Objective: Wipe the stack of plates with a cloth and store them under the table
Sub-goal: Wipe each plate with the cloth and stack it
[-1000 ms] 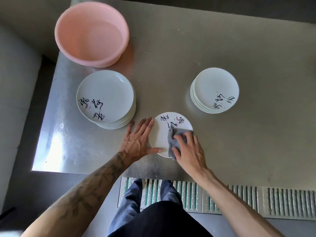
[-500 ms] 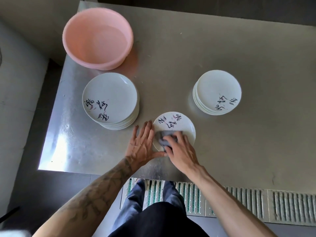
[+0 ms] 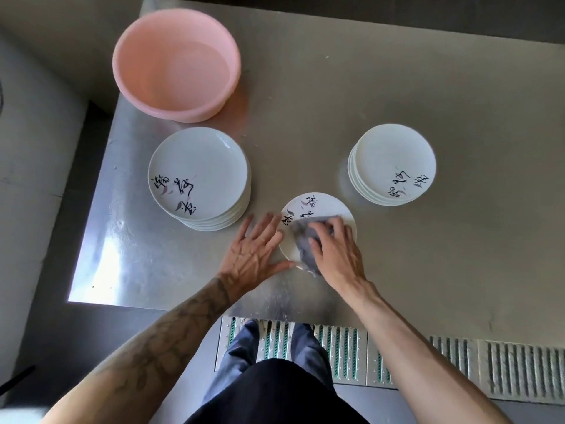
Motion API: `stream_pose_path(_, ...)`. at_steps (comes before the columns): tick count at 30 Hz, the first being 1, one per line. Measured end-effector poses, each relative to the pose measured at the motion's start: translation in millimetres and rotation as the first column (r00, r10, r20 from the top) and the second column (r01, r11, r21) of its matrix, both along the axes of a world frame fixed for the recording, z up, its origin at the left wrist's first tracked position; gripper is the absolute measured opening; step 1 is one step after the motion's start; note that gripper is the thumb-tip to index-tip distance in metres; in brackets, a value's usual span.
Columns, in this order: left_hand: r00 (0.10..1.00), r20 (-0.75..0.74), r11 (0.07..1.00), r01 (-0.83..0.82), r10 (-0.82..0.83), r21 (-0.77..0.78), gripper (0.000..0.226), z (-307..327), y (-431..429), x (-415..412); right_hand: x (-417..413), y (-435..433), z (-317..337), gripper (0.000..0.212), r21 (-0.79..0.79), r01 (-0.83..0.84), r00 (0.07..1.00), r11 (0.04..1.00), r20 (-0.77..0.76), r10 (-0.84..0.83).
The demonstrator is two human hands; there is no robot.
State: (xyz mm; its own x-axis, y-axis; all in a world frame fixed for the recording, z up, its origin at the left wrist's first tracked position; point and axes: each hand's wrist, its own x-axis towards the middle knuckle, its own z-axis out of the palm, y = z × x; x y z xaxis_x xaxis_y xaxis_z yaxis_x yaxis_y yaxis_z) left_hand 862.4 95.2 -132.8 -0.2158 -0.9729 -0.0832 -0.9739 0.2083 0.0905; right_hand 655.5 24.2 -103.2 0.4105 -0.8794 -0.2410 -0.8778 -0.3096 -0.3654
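The grey steel tabletop lies open at far right. A round pink plastic basin blocks far left; the left stack of white painted plates and the right stack flank an open lane.

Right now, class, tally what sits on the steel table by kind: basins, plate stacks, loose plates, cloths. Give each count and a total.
Pink basin: 1
Plate stacks: 2
Loose plate: 1
Grey cloth: 1
Total: 5
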Motion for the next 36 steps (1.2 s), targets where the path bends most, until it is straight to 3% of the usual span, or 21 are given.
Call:
stream_pose_path(3, 0.998, 0.053, 0.999, 0.027, -0.028, 0.028, 0.078, 1.6, -8.7, 2.9, -10.0, 3.6, 1.8, 0.028, -0.053, 0.097, 0.993, 0.994, -0.060, -0.100)
stream_pose_path(9, 0.999, -0.032, 0.995, 0.032, -0.029, 0.090, 0.079, 2.7, -8.7, 0.4, -6.2, 22.3, 1.3, 0.036, 0.059, -0.128, 0.991, 0.990, 0.037, 0.126)
stream_pose_path(13, 0.999, -0.038, 0.997, 0.015, -0.013, 0.078, 0.070, 1.8, -1.7, 5.5, -12.1, -9.1, 4.1, 0.039, 0.013, 0.105, 0.994, 0.994, -0.029, -0.104)
stream_pose_path(19, 0.999, -0.044, 0.999, 0.024, -0.021, 0.049, 0.072, -1.1, 2.3, -5.4, -9.0, 29.6, 1.9, 0.041, 0.030, -0.021, 1.000, 0.999, -0.002, 0.021)
stream_pose_path(25, 0.999, -0.048, 1.000, 0.021, -0.020, 0.020, 0.051, 2.0, 8.6, -0.4, -6.1, 3.7, -2.0, 0.047, -0.035, 0.101, 0.991, 0.994, -0.081, -0.104)
stream_pose_path(30, 0.996, -0.080, 0.998, 0.052, -0.050, 0.020, 0.062, 5.8, -2.2, 4.8, -19.8, 1.0, -4.3, 0.048, -0.035, -0.168, 0.986, 0.985, -0.025, 0.167)
stream_pose_path(36, 0.996, -0.093, 1.000, -0.008, 0.007, -0.010, 0.058, -0.7, 3.6, -3.1, 6.8, 27.8, 1.1, 0.048, 0.028, 0.078, 0.996, 0.997, -0.032, -0.078)
